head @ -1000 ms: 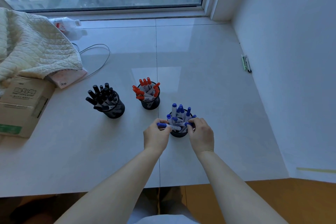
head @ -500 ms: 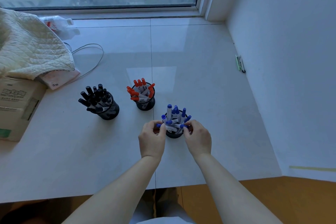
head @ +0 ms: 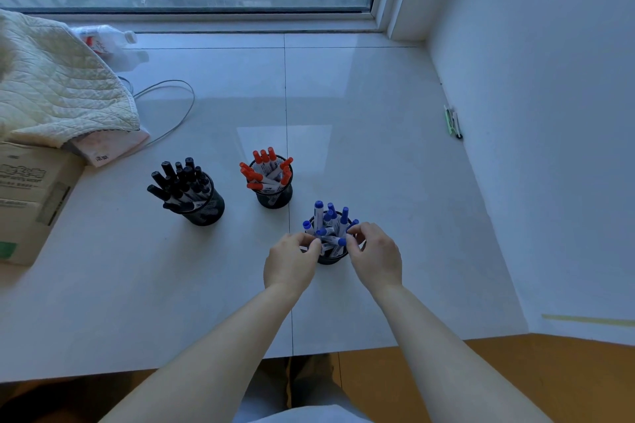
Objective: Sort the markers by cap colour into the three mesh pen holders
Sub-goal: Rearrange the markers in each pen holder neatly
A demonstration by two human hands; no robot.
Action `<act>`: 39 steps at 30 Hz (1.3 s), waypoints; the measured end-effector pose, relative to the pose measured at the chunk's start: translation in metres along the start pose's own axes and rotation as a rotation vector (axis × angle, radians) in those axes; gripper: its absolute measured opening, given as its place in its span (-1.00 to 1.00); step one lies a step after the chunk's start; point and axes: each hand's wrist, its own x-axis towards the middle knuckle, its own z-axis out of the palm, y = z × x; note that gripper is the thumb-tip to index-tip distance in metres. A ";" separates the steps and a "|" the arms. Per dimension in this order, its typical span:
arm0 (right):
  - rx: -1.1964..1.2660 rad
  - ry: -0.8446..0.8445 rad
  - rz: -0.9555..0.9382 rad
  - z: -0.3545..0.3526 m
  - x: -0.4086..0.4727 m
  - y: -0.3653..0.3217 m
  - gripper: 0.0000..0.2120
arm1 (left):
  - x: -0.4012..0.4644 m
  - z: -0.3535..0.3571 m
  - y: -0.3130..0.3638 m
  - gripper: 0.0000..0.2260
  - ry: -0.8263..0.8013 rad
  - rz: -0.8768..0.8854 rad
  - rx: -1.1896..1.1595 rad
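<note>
Three black mesh holders stand on the pale ledge. The left holder (head: 209, 211) is full of black-capped markers (head: 178, 182). The middle holder (head: 275, 199) has red-capped markers (head: 263, 168). Nearest me, the right holder (head: 328, 259) bristles with blue-capped markers (head: 319, 213). My left hand (head: 290, 264) pinches at the left rim of the blue holder. My right hand (head: 376, 256) pinches at its right rim. Between the fingertips a blue-capped marker (head: 335, 240) lies slanted across the holder's top; both hands touch it.
A cardboard box (head: 27, 199) and a quilted cloth (head: 58, 89) fill the left side, with a plastic bottle (head: 103, 39) and a looped cable (head: 171, 106) behind. Pens (head: 453, 122) lie along the right wall. The ledge's front edge (head: 206, 369) runs just under my forearms.
The marker that lay level across the blue holder between my hands has tipped down into it. My fingertips have closed in over the rim. My view has drifted slightly.
</note>
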 end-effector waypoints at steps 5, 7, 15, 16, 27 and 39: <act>0.054 0.059 -0.087 -0.009 0.016 -0.012 -0.91 | 0.007 -0.014 -0.004 -0.91 0.067 -0.020 -0.037; 0.059 0.086 -0.137 -0.013 0.025 -0.019 -0.90 | 0.010 -0.017 -0.003 -0.92 0.059 -0.012 -0.061; -0.257 -0.167 -0.396 -0.010 0.060 -0.038 -0.74 | 0.024 -0.019 0.004 -0.76 0.016 0.059 -0.063; -0.273 -0.219 -0.393 -0.008 0.064 -0.039 -0.73 | 0.026 -0.019 0.005 -0.77 0.006 0.062 -0.052; -0.324 -0.484 -0.214 0.000 0.076 -0.051 -0.80 | 0.036 -0.014 0.002 -0.88 -0.172 0.070 0.106; 0.146 -0.094 -0.163 -0.029 0.063 -0.054 -0.86 | 0.025 -0.057 0.011 -0.88 -0.068 0.298 0.095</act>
